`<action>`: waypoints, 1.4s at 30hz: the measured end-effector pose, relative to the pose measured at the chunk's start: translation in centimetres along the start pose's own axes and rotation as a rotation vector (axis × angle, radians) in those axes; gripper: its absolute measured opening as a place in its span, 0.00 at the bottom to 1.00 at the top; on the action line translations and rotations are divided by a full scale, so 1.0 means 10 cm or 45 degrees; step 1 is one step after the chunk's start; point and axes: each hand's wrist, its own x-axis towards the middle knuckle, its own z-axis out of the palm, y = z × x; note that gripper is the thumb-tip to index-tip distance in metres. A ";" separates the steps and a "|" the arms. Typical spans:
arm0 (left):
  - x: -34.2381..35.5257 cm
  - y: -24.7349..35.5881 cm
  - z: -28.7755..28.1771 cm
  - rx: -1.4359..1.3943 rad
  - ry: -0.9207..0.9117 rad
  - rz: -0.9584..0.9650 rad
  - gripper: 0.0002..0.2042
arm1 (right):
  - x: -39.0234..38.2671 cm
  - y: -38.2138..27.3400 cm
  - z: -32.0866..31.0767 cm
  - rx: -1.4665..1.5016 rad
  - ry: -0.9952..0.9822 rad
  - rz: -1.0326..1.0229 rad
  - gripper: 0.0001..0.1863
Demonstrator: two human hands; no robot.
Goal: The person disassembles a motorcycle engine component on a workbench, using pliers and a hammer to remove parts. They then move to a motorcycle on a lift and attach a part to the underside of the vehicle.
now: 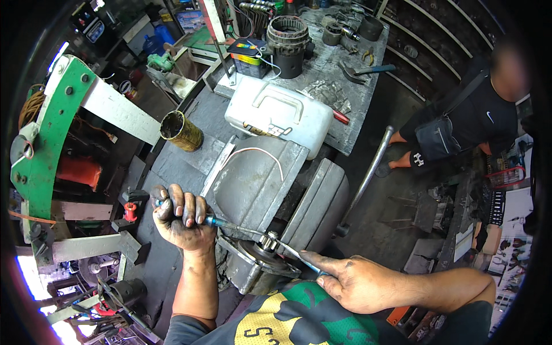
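Observation:
My left hand (178,215), greasy, is closed around the blue handle of a screwdriver (233,226) whose shaft points right to a small metal part (269,241) on a round motor piece (261,261). That piece is clamped in a large grey bench vise (264,184). My right hand (353,283) grips a second thin metal tool (299,256) that reaches the same small part from the right. Both tool tips meet at the part.
A white plastic case (279,112) lies behind the vise, a brass-coloured can (180,131) to its left. A stator ring (287,34), a battery box (248,57) and hand tools sit on the far bench. A green metal frame (52,126) stands left. A person in black (466,123) sits at right.

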 end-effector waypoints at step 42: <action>-0.08 0.06 0.13 0.129 -0.051 0.071 0.04 | 0.09 0.18 0.13 -0.132 0.102 -0.098 0.34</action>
